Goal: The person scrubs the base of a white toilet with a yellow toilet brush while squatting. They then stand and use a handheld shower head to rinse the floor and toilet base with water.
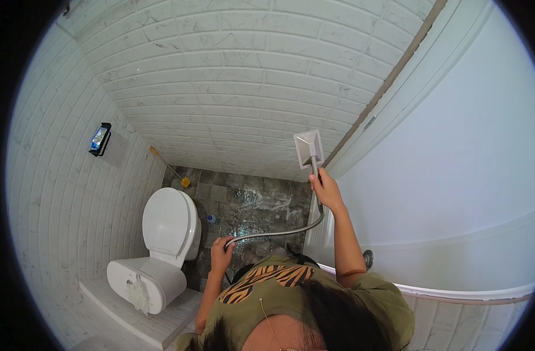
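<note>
My right hand [326, 188] is wrapped round the handle of a square-headed hand shower [308, 145], raised in front of the tiled wall near the door frame. From the handle's lower end a metal shower hose [273, 234] curves down and to the left. My left hand [221, 251] closes round that hose, low in front of my body and to the right of the toilet. Whether water leaves the shower head, I cannot tell. Below my hands the dark tiled floor [220, 193] looks wet, with whitish foam streaks.
A white toilet [167, 222] with its lid down stands at the left. Behind it a long-handled yellow brush [185, 182] leans in the corner. A small blue-capped bottle [212, 219] is on the floor. A paper holder [100, 139] hangs on the left wall; a white door [449, 175] fills the right.
</note>
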